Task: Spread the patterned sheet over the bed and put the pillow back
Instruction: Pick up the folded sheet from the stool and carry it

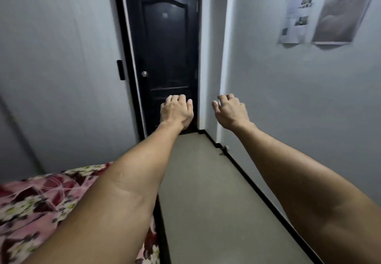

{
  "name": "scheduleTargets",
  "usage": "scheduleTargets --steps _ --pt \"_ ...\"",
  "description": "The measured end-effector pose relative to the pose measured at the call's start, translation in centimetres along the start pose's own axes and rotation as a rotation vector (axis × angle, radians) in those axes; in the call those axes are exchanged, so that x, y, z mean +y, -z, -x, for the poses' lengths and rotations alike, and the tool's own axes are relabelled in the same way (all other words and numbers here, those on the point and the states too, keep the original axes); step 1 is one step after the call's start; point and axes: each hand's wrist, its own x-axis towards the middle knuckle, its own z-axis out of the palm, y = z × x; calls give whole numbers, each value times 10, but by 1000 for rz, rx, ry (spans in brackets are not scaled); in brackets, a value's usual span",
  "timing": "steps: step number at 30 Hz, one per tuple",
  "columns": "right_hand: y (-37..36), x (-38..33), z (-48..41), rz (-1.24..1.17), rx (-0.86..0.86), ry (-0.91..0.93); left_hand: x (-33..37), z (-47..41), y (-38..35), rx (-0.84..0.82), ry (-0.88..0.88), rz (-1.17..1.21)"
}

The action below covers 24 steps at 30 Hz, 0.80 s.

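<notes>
Both outstretched, loosely curled: left hand [176, 110], right hand [231, 111].

Dim, even indoor light; source not visible. Faint sheen on the black door [165, 43]. Motion blur on the patterned sheet [31, 202], lower left. Wide-angle distortion bends the right wall [288, 103] near the edges.

One camera is sitting on the person's head, looking forward and a little down. It is facing the dark door [167, 43] at 12 o'clock, well away. The bed [35, 200] is showing close by at 8 o'clock.
</notes>
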Motion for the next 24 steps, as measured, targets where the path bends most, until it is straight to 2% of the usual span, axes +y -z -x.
scheduleTargets --steps 16,24 --pt "-88 -382 50 -288 -150 487 -330 135 217 221 483 -381" --pt "-118 -555 116 -395 -212 710 -454 225 321 298 699 -531"
